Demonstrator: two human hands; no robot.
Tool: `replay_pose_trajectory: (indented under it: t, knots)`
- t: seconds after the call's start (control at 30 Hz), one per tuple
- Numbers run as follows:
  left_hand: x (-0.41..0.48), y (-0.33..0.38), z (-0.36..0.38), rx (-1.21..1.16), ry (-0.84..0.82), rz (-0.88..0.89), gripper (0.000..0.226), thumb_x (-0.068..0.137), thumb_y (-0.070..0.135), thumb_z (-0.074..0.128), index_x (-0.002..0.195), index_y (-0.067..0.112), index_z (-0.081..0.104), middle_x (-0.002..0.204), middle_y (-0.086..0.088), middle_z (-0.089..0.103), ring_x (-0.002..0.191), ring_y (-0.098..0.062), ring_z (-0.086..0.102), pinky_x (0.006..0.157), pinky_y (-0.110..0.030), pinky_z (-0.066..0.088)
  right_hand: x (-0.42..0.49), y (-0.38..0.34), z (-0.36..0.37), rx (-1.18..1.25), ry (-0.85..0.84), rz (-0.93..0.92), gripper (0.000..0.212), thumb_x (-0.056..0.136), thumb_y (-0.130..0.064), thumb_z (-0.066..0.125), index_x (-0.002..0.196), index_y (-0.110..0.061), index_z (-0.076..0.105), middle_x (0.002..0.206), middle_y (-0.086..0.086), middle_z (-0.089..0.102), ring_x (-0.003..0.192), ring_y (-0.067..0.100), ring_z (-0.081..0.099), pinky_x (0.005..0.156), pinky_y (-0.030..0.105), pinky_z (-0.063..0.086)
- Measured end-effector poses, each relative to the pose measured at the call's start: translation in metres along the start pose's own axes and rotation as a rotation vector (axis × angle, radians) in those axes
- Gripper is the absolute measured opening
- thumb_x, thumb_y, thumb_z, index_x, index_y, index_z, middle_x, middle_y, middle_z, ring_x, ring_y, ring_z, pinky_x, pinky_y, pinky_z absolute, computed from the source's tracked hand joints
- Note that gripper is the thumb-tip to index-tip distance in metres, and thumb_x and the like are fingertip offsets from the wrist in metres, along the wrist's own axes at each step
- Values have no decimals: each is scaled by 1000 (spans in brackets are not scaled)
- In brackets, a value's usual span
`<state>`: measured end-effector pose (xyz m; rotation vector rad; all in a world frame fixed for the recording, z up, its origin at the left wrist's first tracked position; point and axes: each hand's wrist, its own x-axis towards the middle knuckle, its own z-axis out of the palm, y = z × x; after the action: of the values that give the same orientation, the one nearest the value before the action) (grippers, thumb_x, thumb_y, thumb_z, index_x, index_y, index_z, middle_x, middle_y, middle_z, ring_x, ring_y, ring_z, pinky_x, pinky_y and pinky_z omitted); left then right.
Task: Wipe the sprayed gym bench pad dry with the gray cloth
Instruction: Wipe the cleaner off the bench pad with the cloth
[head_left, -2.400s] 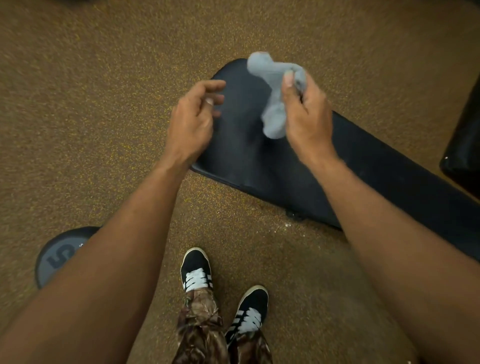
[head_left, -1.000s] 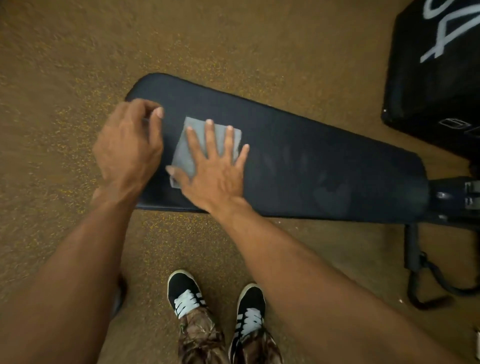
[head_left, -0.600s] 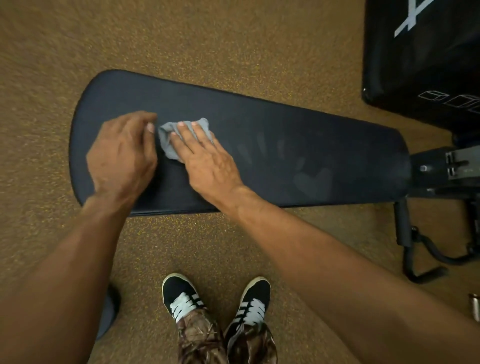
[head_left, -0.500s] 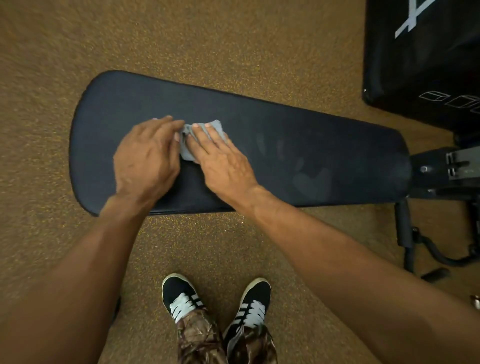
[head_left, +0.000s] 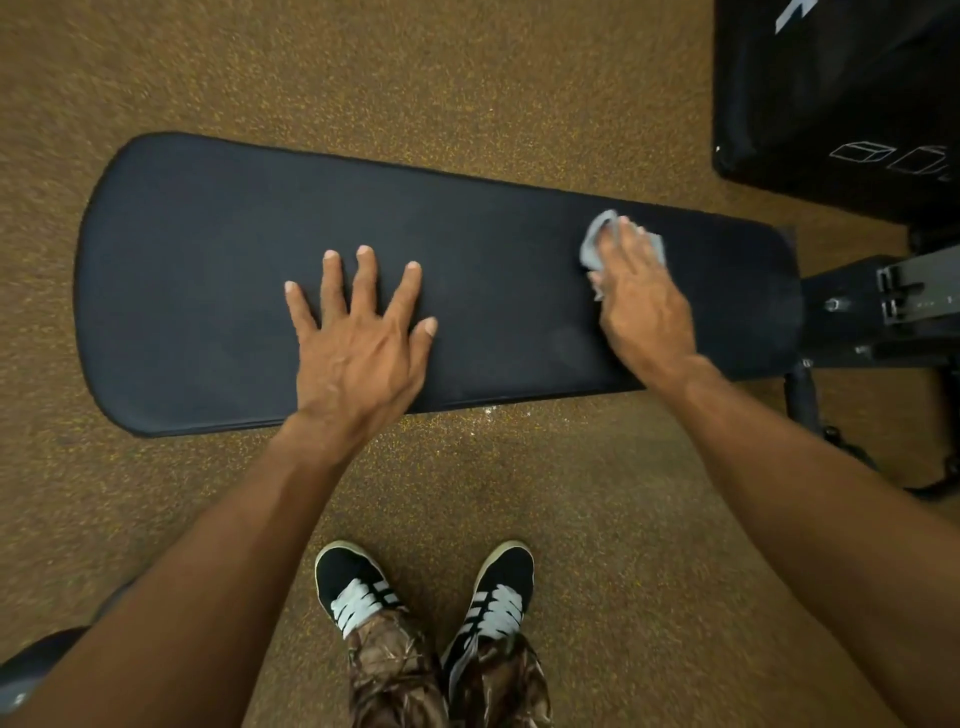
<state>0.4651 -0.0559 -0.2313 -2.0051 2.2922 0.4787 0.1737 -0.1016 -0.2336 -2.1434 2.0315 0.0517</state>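
Note:
The long black bench pad lies across the middle of the head view. My left hand rests flat on the pad's centre with its fingers spread and holds nothing. My right hand presses the bunched gray cloth onto the pad near its right end. Most of the cloth is hidden under that hand; only its edges show on both sides of the fingers. A faint pale smear shows on the pad just left of my right wrist.
A black padded box with white markings stands at the top right. The bench's black metal frame and foot extend to the right. A dark weight plate lies at the bottom left. My shoes stand on the speckled brown floor.
My right hand has slid the cloth from the pad's left part to its right end. My left hand has let go of the cloth and now lies flat mid-pad.

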Motion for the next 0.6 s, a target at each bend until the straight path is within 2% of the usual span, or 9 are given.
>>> replay_pose_trajectory:
  t: [0.13, 0.2, 0.27, 0.3, 0.33, 0.4, 0.47, 0.53, 0.6]
  knots:
    - [3, 13, 0, 8, -61, -30, 60, 102, 58, 21, 158, 40, 10, 166, -17, 5, 149, -52, -1, 111, -79, 6, -6, 28, -5, 180, 116, 231, 48, 108, -24, 32, 154, -12, 30, 162, 11, 25, 151, 26, 19, 122, 40, 22]
    - [4, 14, -4, -35, -50, -57, 56, 104, 49, 24, 158, 40, 13, 167, -12, 12, 150, -49, 4, 112, -77, 11, -7, 9, -1, 296, 167, 285, 47, 107, -24, 34, 153, -12, 35, 159, 10, 33, 148, 19, 26, 118, 25, 19]
    - [5, 14, -15, -109, -18, -115, 55, 105, 41, 27, 158, 38, 16, 164, -8, 26, 149, -46, 18, 112, -74, 20, -10, -32, 7, 387, 229, 195, 39, 105, -15, 41, 142, -7, 49, 146, 16, 50, 133, 13, 41, 111, 7, 19]
    - [8, 12, -22, -183, 1, -182, 54, 105, 40, 28, 157, 39, 14, 160, -9, 34, 144, -49, 28, 110, -71, 27, -14, -58, 13, 399, 226, 96, 34, 103, -10, 44, 135, -5, 56, 138, 18, 56, 127, 15, 46, 111, 8, 21]
    - [11, 10, -29, -268, 17, -266, 54, 106, 41, 28, 157, 42, 11, 155, -12, 43, 137, -52, 39, 106, -67, 32, -21, -88, 19, 397, 203, -26, 31, 101, -5, 47, 128, -3, 61, 132, 18, 59, 124, 20, 50, 114, 17, 27]
    - [14, 1, -40, -361, 42, -347, 53, 106, 47, 27, 156, 46, 8, 141, -19, 57, 122, -53, 53, 102, -60, 38, -43, -153, 26, 324, 75, -285, 31, 93, -2, 50, 118, -4, 67, 120, 17, 64, 118, 33, 55, 108, 39, 39]
    - [13, -7, -50, -437, 34, -351, 52, 105, 54, 24, 155, 49, 11, 140, -18, 58, 123, -51, 53, 104, -57, 35, -72, -214, 29, 227, -56, -467, 45, 90, -13, 38, 128, -10, 62, 130, 14, 60, 130, 34, 47, 114, 48, 28]
    - [12, -8, -54, -496, 35, -334, 50, 103, 58, 21, 152, 51, 18, 144, -12, 56, 127, -47, 51, 105, -56, 33, -88, -243, 31, 123, -84, -567, 57, 86, -19, 30, 136, -13, 56, 139, 10, 55, 138, 30, 38, 120, 49, 12]
    - [13, -4, -51, -474, 72, -339, 46, 105, 56, 20, 150, 49, 25, 139, -13, 59, 124, -46, 52, 104, -55, 35, -85, -232, 35, 143, -68, -576, 57, 82, -16, 34, 133, -9, 59, 136, 14, 56, 135, 32, 41, 120, 47, 16]
